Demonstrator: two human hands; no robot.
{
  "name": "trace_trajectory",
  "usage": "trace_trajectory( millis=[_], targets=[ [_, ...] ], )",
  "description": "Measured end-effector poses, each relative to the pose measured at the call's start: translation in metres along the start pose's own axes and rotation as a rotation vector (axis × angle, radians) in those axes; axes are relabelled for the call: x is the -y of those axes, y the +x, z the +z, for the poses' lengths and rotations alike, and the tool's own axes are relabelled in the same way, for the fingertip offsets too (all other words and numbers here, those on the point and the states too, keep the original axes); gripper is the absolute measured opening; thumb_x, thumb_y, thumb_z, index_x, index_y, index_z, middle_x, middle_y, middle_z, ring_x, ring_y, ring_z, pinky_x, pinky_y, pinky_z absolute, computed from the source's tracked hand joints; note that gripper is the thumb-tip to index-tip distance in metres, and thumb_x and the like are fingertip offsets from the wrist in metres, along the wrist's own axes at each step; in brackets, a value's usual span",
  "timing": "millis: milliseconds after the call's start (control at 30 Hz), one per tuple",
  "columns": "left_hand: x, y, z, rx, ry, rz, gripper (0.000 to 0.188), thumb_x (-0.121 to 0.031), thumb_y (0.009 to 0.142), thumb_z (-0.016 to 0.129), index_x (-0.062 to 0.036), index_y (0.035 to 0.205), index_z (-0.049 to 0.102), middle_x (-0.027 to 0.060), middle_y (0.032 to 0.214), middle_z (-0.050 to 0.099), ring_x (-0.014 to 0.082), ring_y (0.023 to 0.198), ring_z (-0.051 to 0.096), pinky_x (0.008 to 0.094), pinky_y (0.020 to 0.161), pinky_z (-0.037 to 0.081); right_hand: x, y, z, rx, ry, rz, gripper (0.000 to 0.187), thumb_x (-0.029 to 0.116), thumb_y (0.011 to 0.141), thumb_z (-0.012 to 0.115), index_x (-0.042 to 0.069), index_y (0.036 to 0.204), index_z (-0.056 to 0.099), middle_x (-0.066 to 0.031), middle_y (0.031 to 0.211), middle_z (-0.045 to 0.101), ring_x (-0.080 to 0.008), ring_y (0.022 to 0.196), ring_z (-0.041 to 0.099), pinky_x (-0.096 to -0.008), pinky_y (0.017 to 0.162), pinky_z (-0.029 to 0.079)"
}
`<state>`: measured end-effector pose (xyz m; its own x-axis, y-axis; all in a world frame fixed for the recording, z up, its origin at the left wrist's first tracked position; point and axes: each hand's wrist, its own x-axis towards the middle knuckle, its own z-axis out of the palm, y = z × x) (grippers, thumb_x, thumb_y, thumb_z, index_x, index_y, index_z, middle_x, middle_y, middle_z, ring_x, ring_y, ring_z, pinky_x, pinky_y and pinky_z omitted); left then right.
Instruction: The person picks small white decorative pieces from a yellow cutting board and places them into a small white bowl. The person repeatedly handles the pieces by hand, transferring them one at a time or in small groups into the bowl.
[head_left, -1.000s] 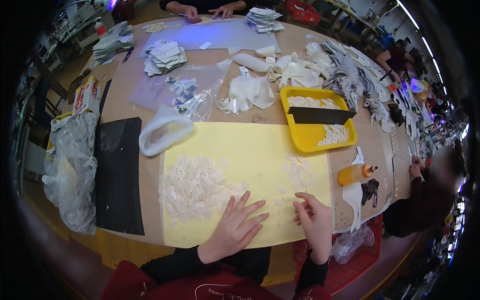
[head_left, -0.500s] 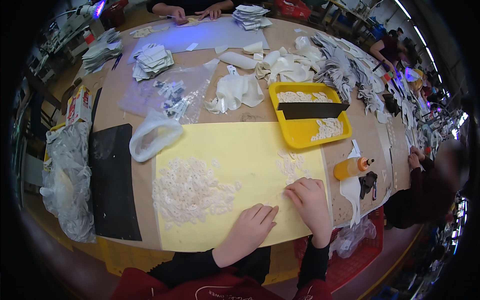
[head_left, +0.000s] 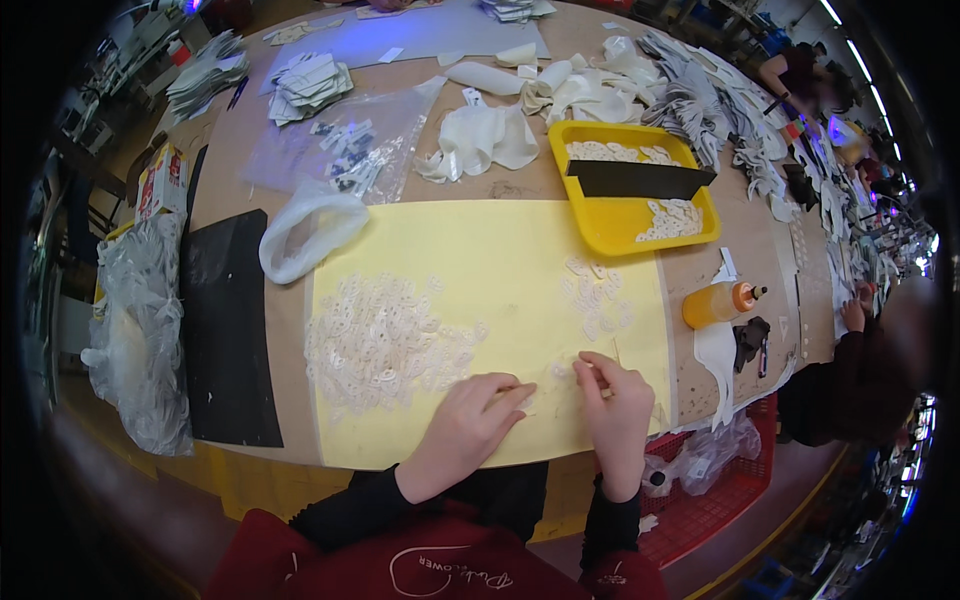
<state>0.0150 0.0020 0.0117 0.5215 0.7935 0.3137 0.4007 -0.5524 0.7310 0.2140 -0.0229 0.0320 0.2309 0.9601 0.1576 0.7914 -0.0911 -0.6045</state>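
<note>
The broad brown table (head_left: 740, 225) carries everything here, and the yellow sheet (head_left: 500, 260) at its near edge is where the handling goes on. Left of the sheet lies a black board (head_left: 235, 330); beyond the sheet's far right corner sits a yellow tray (head_left: 608, 235), crossed by a black strip (head_left: 640, 180) with small pale pieces on both sides of it.

The main pile of pale pieces (head_left: 375, 340) spreads over the left of the sheet, thin and ring-like from where I stand. The left hand (head_left: 465, 420) rests just beside the pile's lower right, fingers bent and thumb drawn in narrow. The right hand (head_left: 615, 405) is near it with a gap between, thumb and forefinger close together — I cannot tell whether either hand has a piece in its fingertips.

An orange bottle (head_left: 712, 305) leans off to the right of the sheet. Smaller again is the loose scatter of pieces (head_left: 597, 300) beyond the right hand, well apart from the pile; least of all, a pale bit (head_left: 560, 370) just by the right fingertips.

I'd judge the step to be fingertip handling of single pieces between pile and scatter — the next move calls for a light, exact pinch.
</note>
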Motion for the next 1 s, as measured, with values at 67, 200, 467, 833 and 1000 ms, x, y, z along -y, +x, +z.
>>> trace_trajectory(
  millis=[67, 200, 467, 833, 1000],
  targets=[
    [0.0, -0.005, -0.007, -0.007, 0.149, -0.037, 0.03, -0.014, 0.085, 0.077, -0.0085, 0.115, 0.073, 0.0051, 0.091, 0.058, 0.0229, 0.088, 0.058, 0.0373, 0.078, 0.046, -0.003, 0.01, -0.007, -0.013, -0.068, -0.16, 0.014, 0.008, 0.084, 0.076, 0.003, 0.096, 0.077, -0.008, 0.083, 0.065, -0.0261, 0.076, 0.062, -0.0368, 0.072, 0.049],
    [0.007, -0.009, 0.001, 0.004, 0.169, 0.026, 0.023, -0.016, 0.085, 0.076, -0.0124, 0.107, 0.074, 0.0, 0.088, 0.054, 0.0207, 0.083, 0.052, 0.0352, 0.074, 0.039, -0.024, 0.023, -0.01, 0.25, 0.046, -0.247, 0.021, 0.005, 0.083, 0.074, 0.007, 0.103, 0.077, -0.0076, 0.088, 0.063, -0.0257, 0.079, 0.061, -0.0364, 0.076, 0.049],
    [0.006, -0.008, -0.002, -0.083, 0.071, -0.048, 0.018, -0.012, 0.087, 0.074, -0.0124, 0.105, 0.076, 0.0004, 0.087, 0.055, 0.0209, 0.083, 0.053, 0.0362, 0.075, 0.039, -0.016, 0.025, -0.02, 0.273, 0.007, -0.415, 0.025, 0.007, 0.08, 0.077, 0.009, 0.105, 0.077, -0.0067, 0.092, 0.062, -0.0254, 0.083, 0.06, -0.037, 0.077, 0.048],
    [0.006, -0.008, -0.005, -0.195, -0.032, -0.102, 0.019, -0.004, 0.082, 0.077, -0.0097, 0.1, 0.078, 0.0027, 0.081, 0.057, 0.0232, 0.078, 0.052, 0.0352, 0.073, 0.042, -0.004, 0.019, 0.004, 0.054, -0.039, -0.236, 0.016, 0.009, 0.079, 0.08, 0.007, 0.093, 0.072, -0.0078, 0.089, 0.062, -0.0282, 0.084, 0.061, -0.0376, 0.077, 0.047],
    [0.007, -0.006, -0.005, -0.169, -0.001, -0.094, 0.022, -0.007, 0.083, 0.077, -0.0103, 0.104, 0.078, 0.0036, 0.09, 0.06, 0.0248, 0.087, 0.054, 0.0366, 0.079, 0.044, -0.001, 0.016, 0.008, 0.047, -0.041, -0.387, 0.011, 0.009, 0.082, 0.077, 0.007, 0.091, 0.071, -0.006, 0.088, 0.063, -0.0267, 0.082, 0.061, -0.0371, 0.074, 0.045]
  ],
)
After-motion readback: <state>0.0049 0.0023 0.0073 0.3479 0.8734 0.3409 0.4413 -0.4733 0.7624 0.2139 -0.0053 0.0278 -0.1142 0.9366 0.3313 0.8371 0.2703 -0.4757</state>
